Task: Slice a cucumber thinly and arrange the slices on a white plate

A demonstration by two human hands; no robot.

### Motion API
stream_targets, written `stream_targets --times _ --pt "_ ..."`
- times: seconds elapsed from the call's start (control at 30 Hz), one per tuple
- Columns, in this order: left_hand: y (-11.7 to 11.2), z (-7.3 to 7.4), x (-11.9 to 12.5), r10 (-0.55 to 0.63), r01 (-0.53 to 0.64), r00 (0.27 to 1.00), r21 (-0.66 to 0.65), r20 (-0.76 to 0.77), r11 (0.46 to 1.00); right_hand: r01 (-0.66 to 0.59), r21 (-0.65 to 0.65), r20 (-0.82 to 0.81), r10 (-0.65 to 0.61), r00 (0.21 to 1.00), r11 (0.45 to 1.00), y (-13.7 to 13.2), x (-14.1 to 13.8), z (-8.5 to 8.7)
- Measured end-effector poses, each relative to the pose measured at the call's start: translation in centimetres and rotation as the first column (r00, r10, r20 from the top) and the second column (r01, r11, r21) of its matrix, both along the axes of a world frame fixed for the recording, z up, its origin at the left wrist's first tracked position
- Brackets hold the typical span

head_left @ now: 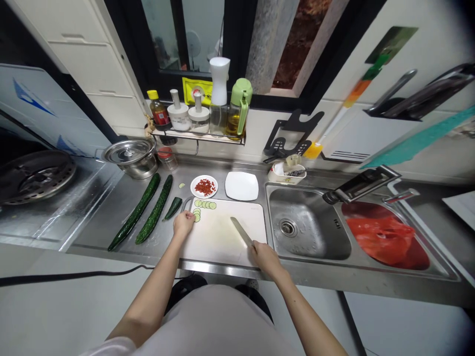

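Note:
My right hand (264,256) is wrapped round the handle of a kitchen knife (240,230), whose blade lies low over the white cutting board (218,244) and points up and to the left. At the board's left edge, my left hand (183,223) has its fingers drawn together on a cucumber slice (197,214) in a short overlapping row. Further cucumber slices (205,204) form another row along the board's top edge. Left of the board lies a cut cucumber piece (172,208), with two long whole cucumbers (154,210) beyond it.
Behind the board stand a plate of chopped red pieces (205,187) and a white square plate (242,186). A lidded steel pot (132,157) is at the back left. To the right is the sink (309,222), with a red plastic bag (384,241) in its second basin. Bottles fill a wall rack (200,137).

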State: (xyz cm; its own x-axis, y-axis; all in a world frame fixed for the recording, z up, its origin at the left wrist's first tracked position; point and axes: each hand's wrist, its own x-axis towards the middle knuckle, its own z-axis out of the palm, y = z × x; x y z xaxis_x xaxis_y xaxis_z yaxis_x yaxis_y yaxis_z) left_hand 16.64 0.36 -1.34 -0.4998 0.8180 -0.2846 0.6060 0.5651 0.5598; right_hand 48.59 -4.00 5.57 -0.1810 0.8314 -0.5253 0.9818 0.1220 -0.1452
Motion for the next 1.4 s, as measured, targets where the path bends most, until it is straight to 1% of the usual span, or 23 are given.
stream_targets --times 0.4,0.57,0.73,0.93,1.03,1.13,1.2,1.3,1.4 --pt "0.1 -0.3 -0.1 -0.024 0.023 0.998 -0.008 -0.051 1.0 -0.011 0.008 -0.002 0.011 1.0 1.0 0.0 0.0 -0.1" --pt "0.1 -0.2 0.0 -0.042 0.042 0.996 0.001 -0.078 0.999 -0.014 -0.008 -0.001 0.014 1.0 1.0 0.0 0.0 0.2" --pt "0.1 -0.1 0.1 -0.053 0.053 0.994 -0.006 -0.093 0.999 -0.024 0.005 0.007 0.024 1.0 1.0 0.1 -0.1 0.2" --pt "-0.1 -0.1 0.0 -0.048 0.047 0.996 -0.019 -0.074 0.999 -0.016 0.009 0.009 0.016 1.0 1.0 0.3 -0.1 0.3" --pt "-0.1 0.1 0.2 -0.029 0.03 0.997 0.0 -0.076 1.0 -0.005 0.003 0.007 0.005 1.0 1.0 0.3 -0.2 0.5" --pt "0.2 0.5 0.8 -0.014 0.02 0.995 0.06 -0.1 0.998 0.008 0.017 -0.005 -0.008 1.0 1.0 0.2 -0.2 0.6" --pt "0.6 0.8 1.6 -0.023 0.036 0.993 0.11 -0.115 0.993 0.014 0.023 -0.009 -0.014 1.0 1.0 0.1 -0.2 0.6" --pt "1.6 1.1 3.2 -0.056 0.077 0.99 0.162 -0.127 0.984 0.011 0.013 -0.006 -0.011 1.0 1.0 -0.1 -0.3 0.6" --pt "2.7 1.3 4.9 -0.111 0.137 0.982 0.17 -0.153 0.976 0.011 0.009 -0.009 -0.011 1.0 1.0 -0.2 -0.3 0.8"
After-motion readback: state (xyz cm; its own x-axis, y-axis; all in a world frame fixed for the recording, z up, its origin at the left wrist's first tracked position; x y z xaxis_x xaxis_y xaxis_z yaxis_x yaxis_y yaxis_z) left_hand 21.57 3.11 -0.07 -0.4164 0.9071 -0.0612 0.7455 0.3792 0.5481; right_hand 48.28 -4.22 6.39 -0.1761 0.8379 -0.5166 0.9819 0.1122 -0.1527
